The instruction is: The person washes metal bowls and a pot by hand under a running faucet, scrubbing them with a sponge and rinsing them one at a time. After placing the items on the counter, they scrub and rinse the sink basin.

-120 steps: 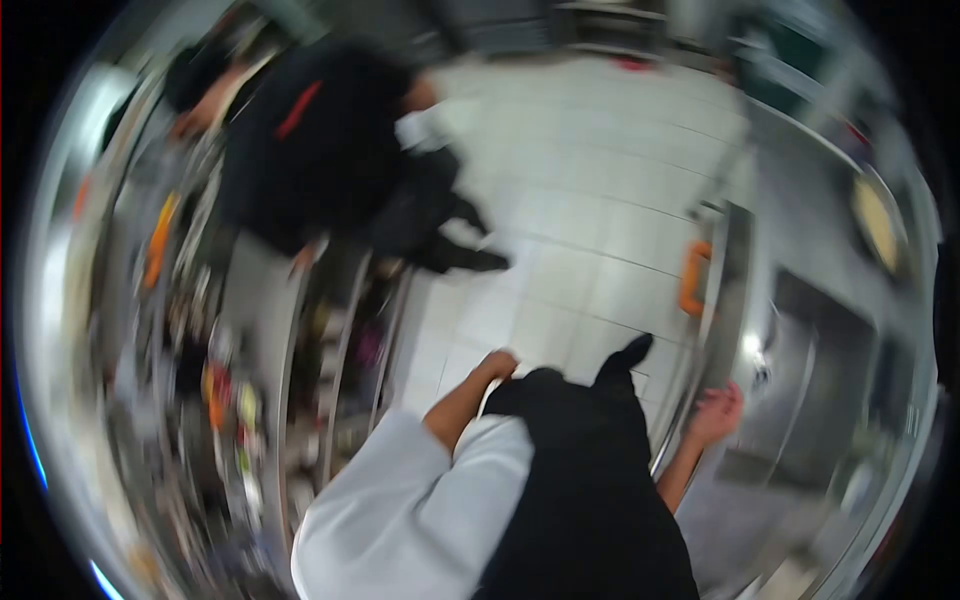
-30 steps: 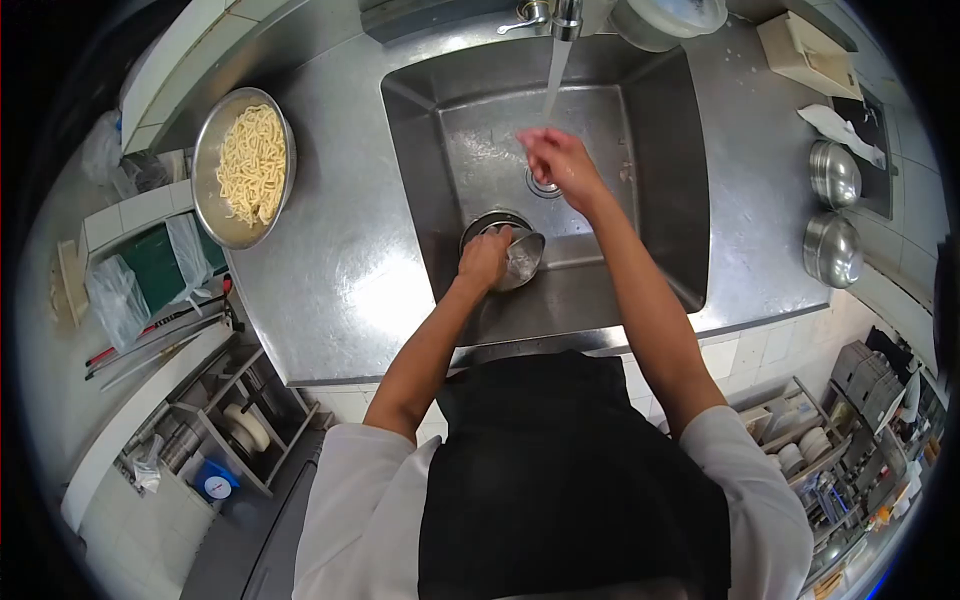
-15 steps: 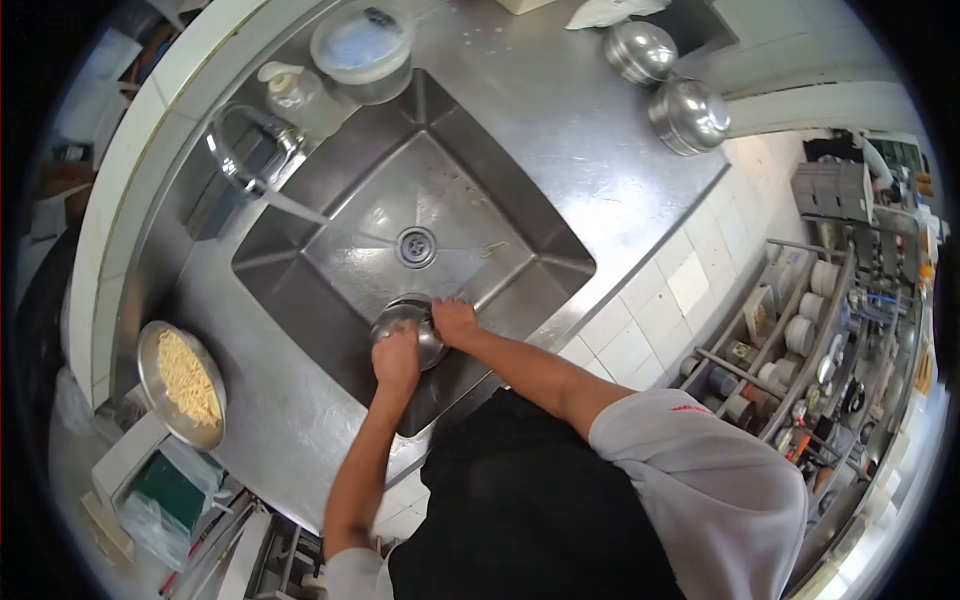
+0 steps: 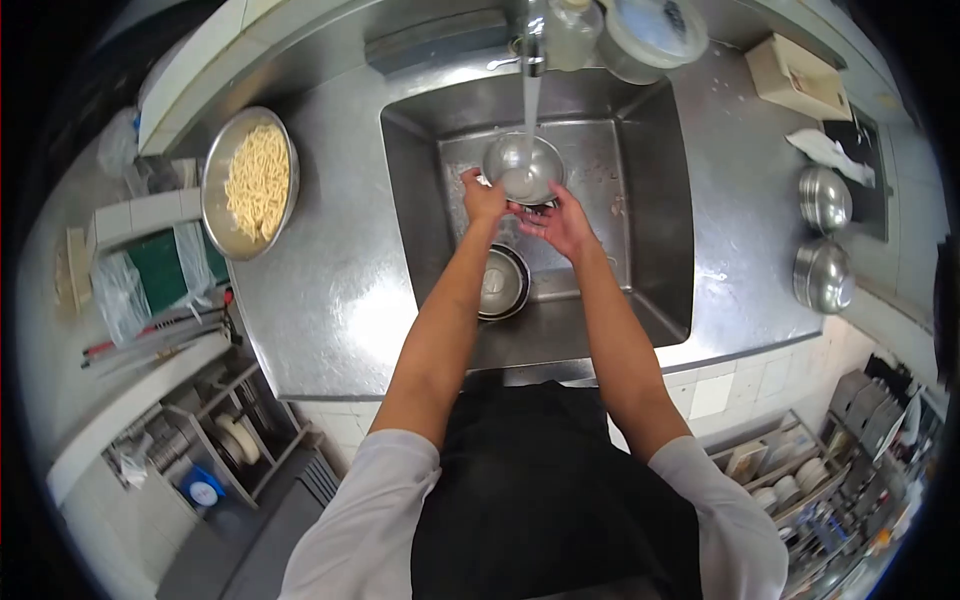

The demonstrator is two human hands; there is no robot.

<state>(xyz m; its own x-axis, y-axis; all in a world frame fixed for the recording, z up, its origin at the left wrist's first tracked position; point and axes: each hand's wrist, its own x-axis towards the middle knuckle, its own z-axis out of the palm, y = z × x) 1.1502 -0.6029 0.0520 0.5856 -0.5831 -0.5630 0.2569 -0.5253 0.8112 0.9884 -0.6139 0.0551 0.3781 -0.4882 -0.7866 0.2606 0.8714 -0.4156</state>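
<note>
The tap (image 4: 531,35) and the lidded tub (image 4: 655,30) to its right were cut off by the far edge. The left forearm hid part of the second bowl (image 4: 505,285) in the sink (image 4: 660,200). Where the right hand (image 4: 555,222) met the steel bowl (image 4: 522,165), its fingertips could not be made out. Crockery on the near-right shelves (image 4: 800,480) was too small to tell apart.

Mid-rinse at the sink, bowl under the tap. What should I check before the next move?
1. Stream lands in bowl: ok.
2. Left hand grips the bowl's rim: ok.
3. Right hand has a firm grip on the bowl: cannot tell.
4. Bowl rinsed clean: cannot tell.
5. Second bowl in sink lies apart from both hands: ok.
</note>
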